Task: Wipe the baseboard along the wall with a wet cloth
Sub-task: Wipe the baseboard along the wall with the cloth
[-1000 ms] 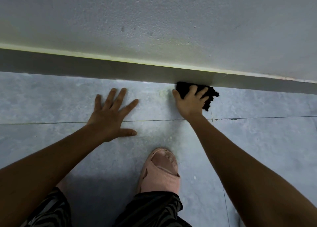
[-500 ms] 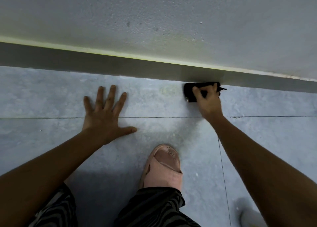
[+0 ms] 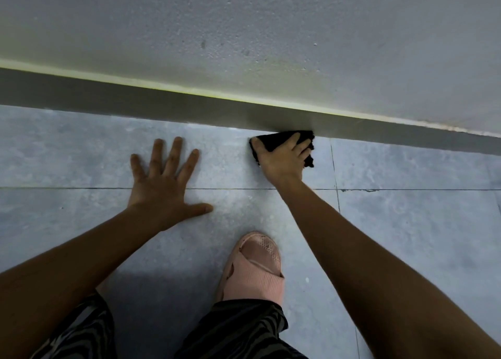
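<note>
A dark grey baseboard (image 3: 168,106) runs along the foot of the textured pale wall (image 3: 271,33), sloping down to the right. A black cloth (image 3: 273,141) is pressed against its lower edge where it meets the floor. My right hand (image 3: 284,160) covers most of the cloth, fingers bent over it. Flat on the grey floor tiles to the left lies my left hand (image 3: 165,182), palm down with its fingers spread, holding nothing.
Grey floor tiles (image 3: 406,209) with thin dark joints stretch left and right of my hands. A foot in a pink slipper (image 3: 254,266) stands just behind the hands, with striped trouser legs (image 3: 238,329) at the bottom edge.
My right hand has slid the cloth back to the left along the baseboard after a stroke to the right. The left hand has barely moved.
</note>
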`<state>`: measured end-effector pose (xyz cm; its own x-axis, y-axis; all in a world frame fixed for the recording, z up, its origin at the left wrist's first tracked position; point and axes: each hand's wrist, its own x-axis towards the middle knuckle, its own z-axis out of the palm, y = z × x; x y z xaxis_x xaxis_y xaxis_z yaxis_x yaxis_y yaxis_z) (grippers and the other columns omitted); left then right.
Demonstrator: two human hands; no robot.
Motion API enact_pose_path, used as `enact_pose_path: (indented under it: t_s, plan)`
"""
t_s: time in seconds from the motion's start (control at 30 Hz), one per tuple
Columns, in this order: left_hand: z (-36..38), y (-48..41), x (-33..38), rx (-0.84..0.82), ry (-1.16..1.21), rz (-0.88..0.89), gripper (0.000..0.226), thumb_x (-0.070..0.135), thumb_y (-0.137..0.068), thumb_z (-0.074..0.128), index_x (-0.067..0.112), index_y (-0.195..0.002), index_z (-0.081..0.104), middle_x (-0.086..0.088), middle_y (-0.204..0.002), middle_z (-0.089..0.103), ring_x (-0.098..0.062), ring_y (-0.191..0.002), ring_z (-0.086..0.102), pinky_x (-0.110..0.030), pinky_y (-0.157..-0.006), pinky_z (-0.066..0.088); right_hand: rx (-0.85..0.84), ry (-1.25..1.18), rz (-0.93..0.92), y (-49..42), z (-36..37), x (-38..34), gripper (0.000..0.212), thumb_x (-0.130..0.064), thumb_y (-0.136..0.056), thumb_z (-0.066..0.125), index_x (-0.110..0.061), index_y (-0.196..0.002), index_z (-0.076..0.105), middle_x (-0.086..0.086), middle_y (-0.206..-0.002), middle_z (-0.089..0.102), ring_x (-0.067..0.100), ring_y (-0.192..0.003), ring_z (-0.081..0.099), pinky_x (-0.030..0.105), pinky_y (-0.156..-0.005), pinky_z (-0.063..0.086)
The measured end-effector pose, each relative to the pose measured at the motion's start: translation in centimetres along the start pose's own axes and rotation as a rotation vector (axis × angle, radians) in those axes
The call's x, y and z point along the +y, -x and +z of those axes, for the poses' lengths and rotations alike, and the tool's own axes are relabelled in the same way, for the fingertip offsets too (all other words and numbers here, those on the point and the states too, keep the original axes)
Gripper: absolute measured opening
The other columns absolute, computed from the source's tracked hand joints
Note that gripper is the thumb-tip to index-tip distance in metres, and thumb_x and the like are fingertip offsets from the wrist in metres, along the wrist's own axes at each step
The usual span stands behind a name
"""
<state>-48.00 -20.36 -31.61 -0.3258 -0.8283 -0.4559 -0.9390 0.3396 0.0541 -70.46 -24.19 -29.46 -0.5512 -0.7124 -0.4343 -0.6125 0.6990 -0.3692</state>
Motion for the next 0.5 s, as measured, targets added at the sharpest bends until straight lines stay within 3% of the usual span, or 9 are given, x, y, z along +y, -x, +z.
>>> enact_pose_path:
  t_s: [0.1,0.27,0.4,0.5]
  plan:
    - [-0.4,0.0,-0.2,-0.001,0.000,0.020,0.113,0.091,-0.062,0.019,0.029,-0.140,-0.035,-0.008,-0.151,-0.037,-0.038,-0.141,-0.026,-0.063,-0.113,0.001,0.030,0.002,0.042,-0.6,-0.6,0.4,0.119,-0.068,-0.073,0.059,-0.007,-0.151,-0.007,0.017,-0.158,-0.012,0.031,-0.146,-0.011,0.044,-0.118,0.002]
    - [-0.1,0.7,-2.3,0.058,0.154,0.025,0.121,0.092,-0.058,0.025,0.025,-0.145,-0.027,-0.005,-0.153,-0.034,-0.027,-0.142,-0.027,-0.047,-0.118,-0.005,0.099,0.008,0.180,-4.4,-5.1,3.2,0.110,-0.056,-0.076,0.063,-0.004,-0.151,0.001,0.019,-0.158,0.002,0.033,-0.145,0.002,0.047,-0.119,0.009]
    - [0.5,0.6,-2.7,0.116,0.170,0.026,0.121,0.092,-0.057,0.021,0.023,-0.147,-0.022,-0.004,-0.153,-0.032,-0.028,-0.141,-0.028,-0.050,-0.115,-0.008,0.095,-0.084,0.249,-5.2,-6.4,2.8,0.103,-0.051,-0.075,0.065,-0.005,-0.149,0.011,0.017,-0.156,0.013,0.033,-0.143,0.012,0.051,-0.115,0.020]
    - [0.4,0.5,-2.6,0.122,0.175,0.031,0.121,0.092,-0.057,0.020,0.023,-0.147,-0.021,-0.005,-0.153,-0.032,-0.029,-0.141,-0.028,-0.052,-0.115,-0.009,0.111,-0.056,0.225,-3.8,-4.8,1.0,0.101,-0.057,-0.075,0.061,-0.006,-0.148,0.013,0.016,-0.156,0.013,0.033,-0.143,0.011,0.049,-0.116,0.016]
